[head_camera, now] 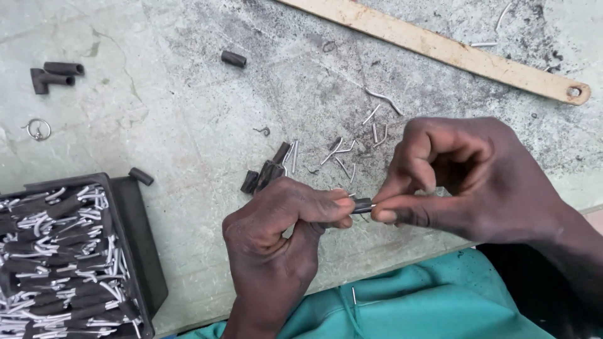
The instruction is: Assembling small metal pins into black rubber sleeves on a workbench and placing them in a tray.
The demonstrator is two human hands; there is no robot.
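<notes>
My left hand (276,238) pinches a short black rubber sleeve (361,204) between thumb and fingers, low in the middle of the view. My right hand (468,179) meets it from the right, with thumb and forefinger closed on a thin metal pin (372,206) whose end is at the sleeve's mouth. Just beyond the hands, several more black sleeves (267,172) and loose silver pins (342,154) lie scattered on the worn grey worktop (188,107).
A black tray (135,232) at the lower left is full of black sleeves with pins. More sleeves (53,74) and a metal ring (39,129) lie far left, one sleeve (233,58) at top centre. A long cream strip (440,50) crosses the top right. Teal cloth (427,301) covers my lap.
</notes>
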